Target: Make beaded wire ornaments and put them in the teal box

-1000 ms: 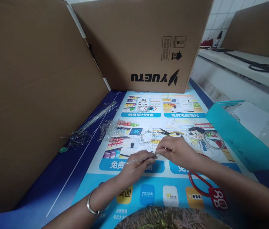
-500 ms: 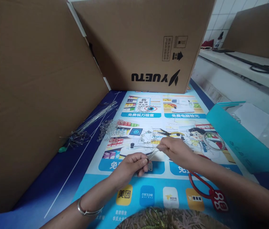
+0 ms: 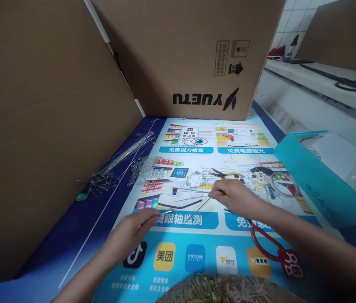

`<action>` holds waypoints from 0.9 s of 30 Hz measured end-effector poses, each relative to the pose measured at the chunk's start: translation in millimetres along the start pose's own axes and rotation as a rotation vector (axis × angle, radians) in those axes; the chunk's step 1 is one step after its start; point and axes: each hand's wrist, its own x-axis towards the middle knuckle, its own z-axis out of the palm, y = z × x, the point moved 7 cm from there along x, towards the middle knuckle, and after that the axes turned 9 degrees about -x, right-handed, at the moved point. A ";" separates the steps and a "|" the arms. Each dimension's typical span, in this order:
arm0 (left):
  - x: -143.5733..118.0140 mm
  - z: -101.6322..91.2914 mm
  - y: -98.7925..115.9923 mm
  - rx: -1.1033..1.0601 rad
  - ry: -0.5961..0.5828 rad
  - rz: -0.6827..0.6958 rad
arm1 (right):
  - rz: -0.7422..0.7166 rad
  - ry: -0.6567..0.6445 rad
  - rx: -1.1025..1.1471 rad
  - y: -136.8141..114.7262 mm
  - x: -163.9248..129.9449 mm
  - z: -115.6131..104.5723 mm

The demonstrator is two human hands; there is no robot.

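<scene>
While the right hand [image 3: 233, 197] pinches the ends of a few thin wires [image 3: 193, 194] at mid-frame, its grip narrow on them and the strands fanning leftward over the mat [image 3: 193, 256], the left hand [image 3: 135, 227] lies lower left of centre with fingers loosely extended, holding nothing that I can make out, its fingertips just beside one fine wire end. Judging from the layout, the work looks partly along: a small beaded wire cluster [image 3: 196, 179] sits just above the pinched strands, already strung, though how finished it is I cannot tell. Plenty looks left, too — a heap of clear beads [image 3: 144, 168] lies untouched at centre left, and a long bundle of straight wires [image 3: 124, 153] stretches toward the upper left, ending in a tangle beside something small and green. Materials now: the wires are stiff, hair-thin and shiny; the beads glassy, rounded and see-through; the mat glossy, printed in bright blues with app icons. Small scissors [image 3: 225, 173] with dark handles rest just above the right hand, a clear tape roll [image 3: 283, 185] lies to the right, a red loop with a tag [image 3: 275, 248] curls at lower right. Matte brown cartons [image 3: 180, 54] wall off the top and left of the worktop, and a teal bag [image 3: 319, 185] lies flat at the right edge.
</scene>
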 end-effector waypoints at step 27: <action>19.5 66.2 51.2 -0.943 -0.167 -0.207 | -0.015 0.014 0.074 -8.4 -0.6 6.1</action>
